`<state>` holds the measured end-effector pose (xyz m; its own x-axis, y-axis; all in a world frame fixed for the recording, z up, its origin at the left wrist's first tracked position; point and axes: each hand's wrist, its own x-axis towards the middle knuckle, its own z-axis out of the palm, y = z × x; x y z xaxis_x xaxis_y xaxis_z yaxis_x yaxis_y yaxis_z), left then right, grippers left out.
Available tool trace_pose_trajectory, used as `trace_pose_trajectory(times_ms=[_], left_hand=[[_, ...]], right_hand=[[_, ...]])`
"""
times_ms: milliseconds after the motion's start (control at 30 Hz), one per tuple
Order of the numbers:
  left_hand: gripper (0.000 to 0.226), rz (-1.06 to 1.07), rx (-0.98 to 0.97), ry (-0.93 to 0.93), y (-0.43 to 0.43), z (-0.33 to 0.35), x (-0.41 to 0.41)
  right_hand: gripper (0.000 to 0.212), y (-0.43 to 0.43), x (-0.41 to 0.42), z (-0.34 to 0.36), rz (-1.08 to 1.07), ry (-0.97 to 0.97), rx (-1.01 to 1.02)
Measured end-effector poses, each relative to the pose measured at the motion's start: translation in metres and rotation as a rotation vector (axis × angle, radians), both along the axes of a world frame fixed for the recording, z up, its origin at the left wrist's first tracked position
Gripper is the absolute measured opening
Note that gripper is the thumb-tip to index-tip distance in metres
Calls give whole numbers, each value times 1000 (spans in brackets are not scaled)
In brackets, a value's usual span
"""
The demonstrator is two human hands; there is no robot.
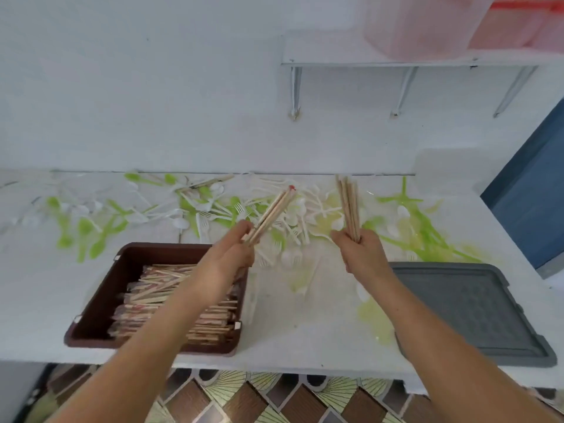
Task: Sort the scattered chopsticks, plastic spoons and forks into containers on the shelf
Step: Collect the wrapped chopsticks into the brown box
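My left hand (230,254) grips a few wooden chopsticks (274,210) that slant up to the right over the counter. My right hand (361,250) holds a small bundle of chopsticks (349,203) nearly upright. Below my left forearm sits a brown tray (100,303) holding several wrapped chopsticks (171,300). An empty grey tray (476,309) lies on the right. White and green plastic spoons and forks (195,209) are scattered along the back of the white counter (290,325).
A wall shelf (381,61) on metal brackets hangs at the upper right with a pink translucent container (427,22) on it. A blue panel (531,203) stands at the right edge. Patterned floor tiles show below the counter's front edge.
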<state>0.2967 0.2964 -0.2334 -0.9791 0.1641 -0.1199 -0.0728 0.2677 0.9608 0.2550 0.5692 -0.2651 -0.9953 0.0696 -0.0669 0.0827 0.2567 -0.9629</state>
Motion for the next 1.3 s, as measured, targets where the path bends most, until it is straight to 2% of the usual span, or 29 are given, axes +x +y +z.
trace_pose_trajectory(times_ms=[100, 233, 333, 500, 600, 700, 833, 967, 1033, 1133, 1200, 1233, 1300], left_hand=[[16, -48, -499, 93, -88, 12, -8], [21, -134, -959, 120, -165, 10, -25], [34, -255, -999, 187, -181, 1, -46], [35, -553, -896, 154, -189, -33, -50], [36, -568, -913, 249, -196, -52, -46], [37, -582, -990, 329, -199, -49, -52], [34, -543, -1095, 420, -174, -24, -66], [22, -448, -962, 410, -117, 5, -80], [20, -455, -876, 367, -78, 10, -82], [14, -480, -627, 250, -3, 13, -79], [13, -524, -467, 147, 62, 12, -72], [13, -544, -399, 76, 96, 9, -66], [14, -574, -292, -148, 164, -5, -55]], right_hand=[[38, -40, -9, 37, 232, 102, 349], [19, -109, -3, 58, 539, 250, 1036], [25, -161, 12, 40, 748, 260, 1193], [74, -226, 36, -9, 995, 137, 1361], [82, -235, 42, -18, 925, 161, 1294], [79, -231, 49, -21, 868, 222, 1188], [68, -202, 54, -8, 766, 206, 980], [30, -157, 55, -2, 594, 353, 715], [29, -123, 57, -9, 453, 420, 671], [32, -45, 53, -20, 154, 405, 645], [25, 32, 48, -29, -85, 314, 681], [24, 75, 46, -32, -195, 176, 686], [36, 162, 47, -39, -368, -173, 650]])
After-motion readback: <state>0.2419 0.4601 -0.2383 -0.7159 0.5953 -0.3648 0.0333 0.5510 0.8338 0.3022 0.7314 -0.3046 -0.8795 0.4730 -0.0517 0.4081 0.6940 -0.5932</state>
